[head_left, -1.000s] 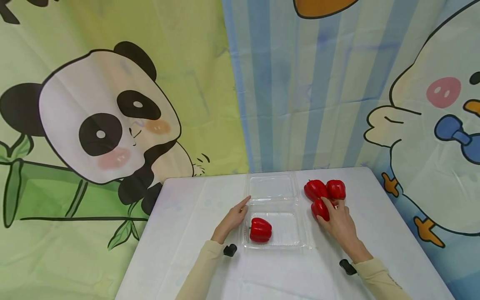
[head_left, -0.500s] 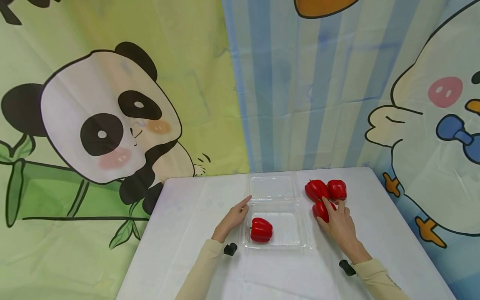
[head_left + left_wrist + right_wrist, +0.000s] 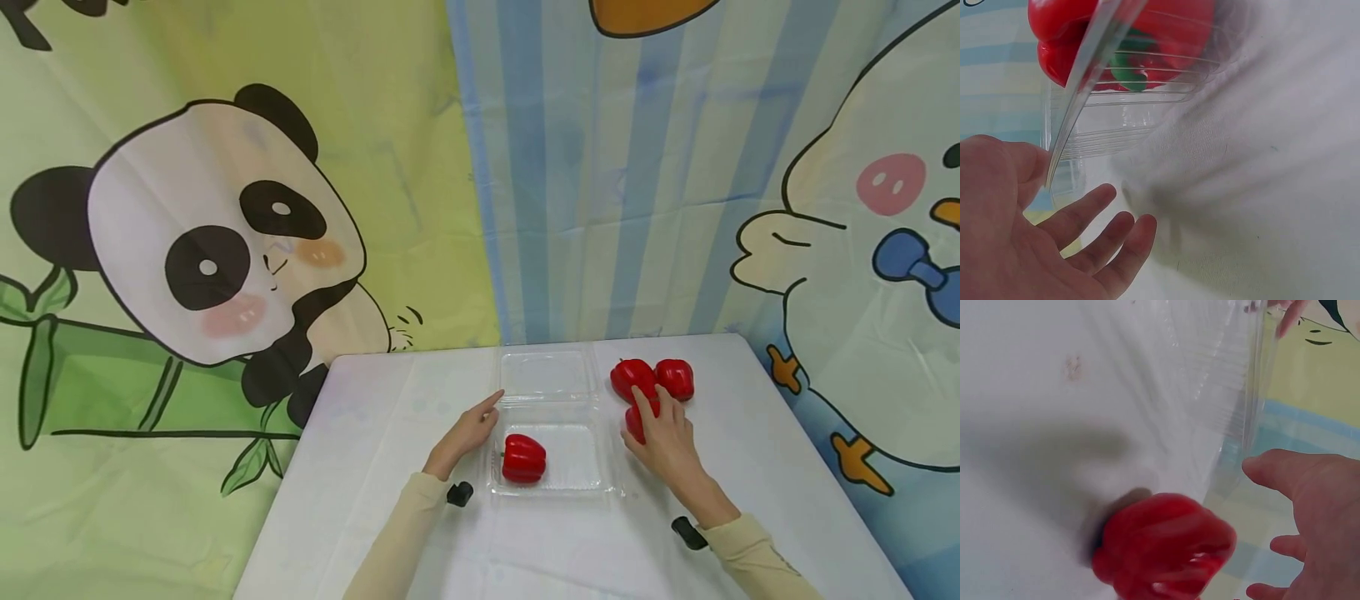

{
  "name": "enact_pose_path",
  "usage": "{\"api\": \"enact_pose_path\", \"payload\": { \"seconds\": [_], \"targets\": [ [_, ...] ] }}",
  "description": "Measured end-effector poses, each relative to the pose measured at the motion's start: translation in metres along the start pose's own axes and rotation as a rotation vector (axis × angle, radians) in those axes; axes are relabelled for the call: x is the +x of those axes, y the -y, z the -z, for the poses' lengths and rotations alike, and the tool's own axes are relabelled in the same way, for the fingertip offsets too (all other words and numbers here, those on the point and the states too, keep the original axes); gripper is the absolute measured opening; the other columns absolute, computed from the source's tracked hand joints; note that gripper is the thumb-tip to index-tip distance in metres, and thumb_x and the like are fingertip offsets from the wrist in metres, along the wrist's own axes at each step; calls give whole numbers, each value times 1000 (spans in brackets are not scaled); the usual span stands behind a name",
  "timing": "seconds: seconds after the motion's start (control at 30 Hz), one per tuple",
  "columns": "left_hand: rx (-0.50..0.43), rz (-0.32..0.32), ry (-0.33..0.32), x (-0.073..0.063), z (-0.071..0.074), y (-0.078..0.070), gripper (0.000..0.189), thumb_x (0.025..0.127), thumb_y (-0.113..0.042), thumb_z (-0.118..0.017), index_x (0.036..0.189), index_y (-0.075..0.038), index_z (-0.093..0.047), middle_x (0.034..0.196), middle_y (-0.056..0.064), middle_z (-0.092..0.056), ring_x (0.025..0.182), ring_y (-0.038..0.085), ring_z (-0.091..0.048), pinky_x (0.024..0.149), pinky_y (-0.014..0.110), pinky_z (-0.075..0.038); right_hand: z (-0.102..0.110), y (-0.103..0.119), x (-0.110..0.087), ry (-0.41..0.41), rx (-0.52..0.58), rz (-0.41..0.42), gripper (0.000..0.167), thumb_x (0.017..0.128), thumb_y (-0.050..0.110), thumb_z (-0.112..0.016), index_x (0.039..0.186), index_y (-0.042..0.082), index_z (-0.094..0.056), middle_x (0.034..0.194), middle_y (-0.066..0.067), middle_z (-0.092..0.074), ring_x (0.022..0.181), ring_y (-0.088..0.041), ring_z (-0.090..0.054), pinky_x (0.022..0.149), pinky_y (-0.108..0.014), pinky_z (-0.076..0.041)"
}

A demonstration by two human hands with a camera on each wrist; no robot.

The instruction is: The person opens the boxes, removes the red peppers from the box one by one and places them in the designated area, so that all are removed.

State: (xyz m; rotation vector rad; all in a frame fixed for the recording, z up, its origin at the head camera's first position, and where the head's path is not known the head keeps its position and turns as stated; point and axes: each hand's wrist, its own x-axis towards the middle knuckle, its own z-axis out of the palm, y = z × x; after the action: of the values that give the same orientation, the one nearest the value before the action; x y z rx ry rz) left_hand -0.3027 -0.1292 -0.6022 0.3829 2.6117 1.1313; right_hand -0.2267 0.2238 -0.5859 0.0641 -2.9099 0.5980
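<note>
A red bell pepper (image 3: 523, 458) lies in the left part of a clear plastic clamshell box (image 3: 577, 460), whose lid (image 3: 543, 372) is folded back flat. My left hand (image 3: 472, 427) is at the box's left side, fingers extended and touching its rim (image 3: 1079, 100). To the right of the box, my right hand (image 3: 666, 442) reaches over another red bell pepper (image 3: 634, 425), which it partly hides. In the right wrist view, thumb and fingers are spread, apart from that pepper (image 3: 1169, 544). Two more red bell peppers, one left (image 3: 630, 379) and one right (image 3: 675, 379), lie just behind.
A white cloth covers the table (image 3: 390, 417). Behind it hang printed curtains, with a panda (image 3: 217, 225) on the left and a white bird (image 3: 847, 333) on the right. Black wrist cameras (image 3: 460, 493) sit by both sleeves.
My right hand has shifted slightly left and forward over the nearest pepper, with its fingers spread wider. The left hand stays at the box's rim. The head view has turned slightly left.
</note>
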Motion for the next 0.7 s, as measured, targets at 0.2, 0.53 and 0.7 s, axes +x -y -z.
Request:
{"api": "enact_pose_path", "payload": {
  "seconds": [0.2,0.53,0.7],
  "targets": [
    [13,4,6,0,1,-1,50,108,-22,-42,157,-22,-37,142,22,-57,128,41,-57,106,59,-46,2,14,-3,46,17,34,96,74,22,-86,153,6,-33,154,-31,-24,139,-53,-23,104,-76,-32],
    [14,9,5,0,0,0,49,108,-22,-42,157,-22,-38,142,23,-57,128,42,-57,105,60,-46,0,33,-10,71,16,154,92,77,26,-85,153,10,-37,152,-28,-34,137,-48,-33,103,-73,-38],
    [18,13,5,1,-1,0,49,108,-24,-42,157,-23,-37,141,22,-58,126,40,-59,105,59,-47,-1,42,-10,88,32,212,88,78,28,-85,153,13,-41,151,-24,-40,137,-45,-38,101,-70,-43]
  ]
}}
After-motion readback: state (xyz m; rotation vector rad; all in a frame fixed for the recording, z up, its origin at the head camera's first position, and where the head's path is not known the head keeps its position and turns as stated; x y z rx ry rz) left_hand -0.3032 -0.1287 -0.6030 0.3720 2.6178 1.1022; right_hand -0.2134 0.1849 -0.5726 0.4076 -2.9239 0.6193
